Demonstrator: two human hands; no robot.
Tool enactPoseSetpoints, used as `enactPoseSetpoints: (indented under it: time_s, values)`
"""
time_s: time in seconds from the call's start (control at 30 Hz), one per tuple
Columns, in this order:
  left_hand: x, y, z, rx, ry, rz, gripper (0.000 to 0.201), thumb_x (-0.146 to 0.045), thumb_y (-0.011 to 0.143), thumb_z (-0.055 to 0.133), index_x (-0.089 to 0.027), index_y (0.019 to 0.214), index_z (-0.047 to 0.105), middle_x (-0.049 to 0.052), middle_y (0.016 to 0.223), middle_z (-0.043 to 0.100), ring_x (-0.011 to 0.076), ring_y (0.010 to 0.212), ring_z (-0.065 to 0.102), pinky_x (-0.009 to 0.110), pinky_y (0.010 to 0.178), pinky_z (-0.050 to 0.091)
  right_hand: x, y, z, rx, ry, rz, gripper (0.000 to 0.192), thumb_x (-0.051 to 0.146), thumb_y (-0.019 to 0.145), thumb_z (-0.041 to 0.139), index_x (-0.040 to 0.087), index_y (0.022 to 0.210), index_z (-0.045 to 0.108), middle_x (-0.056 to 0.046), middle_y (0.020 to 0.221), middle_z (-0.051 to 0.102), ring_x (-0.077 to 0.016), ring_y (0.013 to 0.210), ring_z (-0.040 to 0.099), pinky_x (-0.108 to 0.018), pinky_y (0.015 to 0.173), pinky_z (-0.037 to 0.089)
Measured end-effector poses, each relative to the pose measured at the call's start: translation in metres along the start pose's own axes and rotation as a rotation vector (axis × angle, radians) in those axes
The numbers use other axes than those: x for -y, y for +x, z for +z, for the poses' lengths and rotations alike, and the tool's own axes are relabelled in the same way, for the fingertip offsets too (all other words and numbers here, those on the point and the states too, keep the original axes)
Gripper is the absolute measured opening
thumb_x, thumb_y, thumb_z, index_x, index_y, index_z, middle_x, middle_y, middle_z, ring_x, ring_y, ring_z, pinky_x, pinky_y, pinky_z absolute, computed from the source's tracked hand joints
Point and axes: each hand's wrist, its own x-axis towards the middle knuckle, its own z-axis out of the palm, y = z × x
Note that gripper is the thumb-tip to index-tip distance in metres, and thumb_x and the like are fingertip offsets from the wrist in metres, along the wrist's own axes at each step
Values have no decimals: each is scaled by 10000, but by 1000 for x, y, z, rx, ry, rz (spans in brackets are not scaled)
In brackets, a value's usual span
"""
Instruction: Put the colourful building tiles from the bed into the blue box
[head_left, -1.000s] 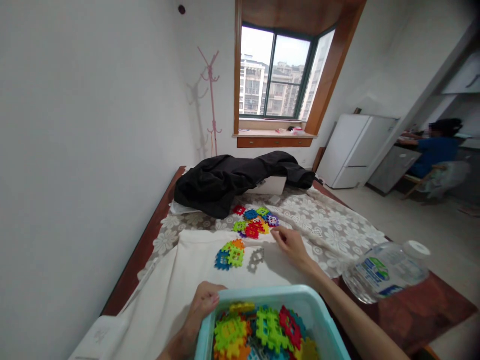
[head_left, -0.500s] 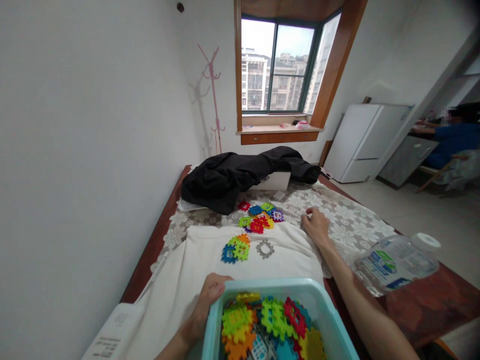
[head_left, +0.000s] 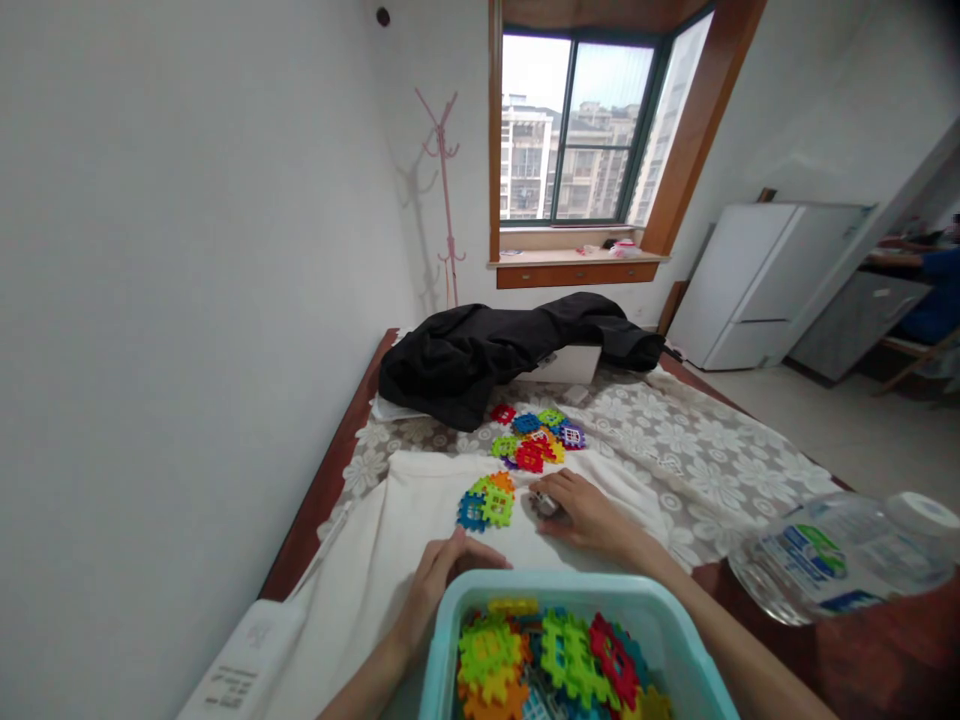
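Two bare forearms, no sleeves, no jewellery

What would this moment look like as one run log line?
left hand: on rim of teal bin | right hand: on grey tile | beside: joined coloured tiles | surface: white cloth

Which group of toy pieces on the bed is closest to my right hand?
The small joined cluster on the white cloth, just left of your right hand. The loose pile lies farther back, near the black jacket.
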Motion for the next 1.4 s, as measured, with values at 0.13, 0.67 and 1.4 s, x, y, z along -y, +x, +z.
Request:
enactPoseSetpoints:
  time_s: [0.13, 0.67, 1.4]
  values:
    - [-2, 8, 2, -29, -30, -16, 576, -698, 877, 640, -146, 923, 796, 133, 989, 834, 299, 914, 769, 394, 869, 574, -4, -1, 8, -38, 169, 47, 444, 406, 897, 759, 248, 1303, 671, -108, 1225, 716, -280, 1048, 644, -419, 934, 526]
    - [6, 44, 6, 93, -16, -83, 759, -552, 759, 855, -141, 1356, 631, 67, 834, 802, 214, 692, 762, 284, 628, 572, 31, -6, 36, -59, 485, -202, 579, 358, 929, 753, 351, 1477, 566, -72, 1389, 674, -295, 1238, 641, -441, 1083, 514]
    - [1, 44, 9, -97, -3, 35, 798, -427, 733, 907, -125, 1410, 613, 90, 910, 793, 209, 806, 746, 319, 751, 627, 16, -3, 47, -389, 945, 339, 313, 515, 865, 796, 257, 964, 649, -42, 901, 724, -223, 791, 679, -361, 731, 566]
